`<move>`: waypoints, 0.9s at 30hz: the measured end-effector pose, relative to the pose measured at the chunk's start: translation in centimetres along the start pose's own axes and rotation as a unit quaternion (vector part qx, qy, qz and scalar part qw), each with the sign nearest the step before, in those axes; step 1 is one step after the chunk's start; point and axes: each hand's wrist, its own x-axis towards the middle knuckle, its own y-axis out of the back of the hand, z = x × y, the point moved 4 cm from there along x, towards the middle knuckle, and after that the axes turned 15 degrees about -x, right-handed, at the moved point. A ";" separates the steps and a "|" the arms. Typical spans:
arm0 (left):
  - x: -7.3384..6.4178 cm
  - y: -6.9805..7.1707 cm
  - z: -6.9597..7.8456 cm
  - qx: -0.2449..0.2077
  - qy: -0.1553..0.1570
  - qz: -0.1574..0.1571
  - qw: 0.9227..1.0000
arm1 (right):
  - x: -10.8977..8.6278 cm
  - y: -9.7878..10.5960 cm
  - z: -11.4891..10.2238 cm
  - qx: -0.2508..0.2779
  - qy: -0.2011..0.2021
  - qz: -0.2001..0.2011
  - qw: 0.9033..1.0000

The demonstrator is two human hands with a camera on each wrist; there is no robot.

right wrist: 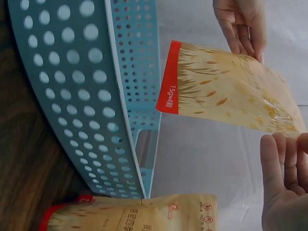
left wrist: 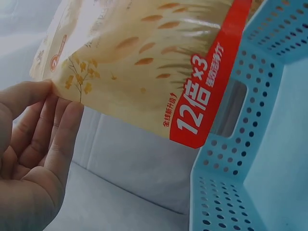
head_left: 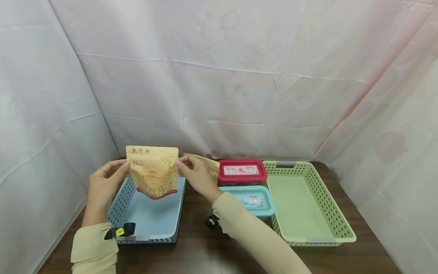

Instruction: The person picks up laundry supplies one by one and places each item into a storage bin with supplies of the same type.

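Note:
A yellow stand-up pouch (head_left: pixel 153 173) with a red band along its bottom hangs upright above the blue basket (head_left: pixel 154 224). My left hand (head_left: pixel 106 182) pinches its left edge between thumb and fingers, and in the left wrist view that pinch shows close up on the pouch (left wrist: pixel 144 62). At the opposite edge my right hand (head_left: pixel 198 175) pinches the same pouch near its upper part. Behind the right hand stands a second yellow pouch (head_left: pixel 212 167), partly hidden in the head view; the right wrist view shows this pouch (right wrist: pixel 134 214) beside the basket's perforated wall.
Right of the second pouch sits a box with a red lid (head_left: pixel 242 171). In front of it is a box with a light-blue lid (head_left: pixel 256 201), partly covered by my right sleeve. A green basket (head_left: pixel 328 198) stands at the right on the dark wooden table (head_left: pixel 212 255). White curtains surround the table.

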 end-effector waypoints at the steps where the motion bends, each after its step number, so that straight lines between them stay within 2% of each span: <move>1: 0.3 0.0 -0.1 0.004 0.003 -0.001 1.000 | 0.2 -0.1 0.1 -0.010 -0.003 -0.002 1.000; 6: 1.6 0.0 -0.6 0.028 0.013 -0.003 1.000 | 1.0 -0.2 0.6 -0.058 -0.024 -0.012 0.998; 15: 2.6 -0.5 -1.2 0.062 0.027 -0.002 0.998 | 2.1 -0.9 1.9 -0.128 -0.051 -0.010 0.990; 20: 3.5 -0.7 -2.3 0.090 0.029 0.008 0.995 | 2.8 -1.8 2.5 -0.160 -0.052 -0.010 0.986; 27: 4.3 -1.1 -3.7 0.093 0.030 0.003 0.995 | 3.2 -2.3 3.2 -0.180 -0.054 0.003 0.982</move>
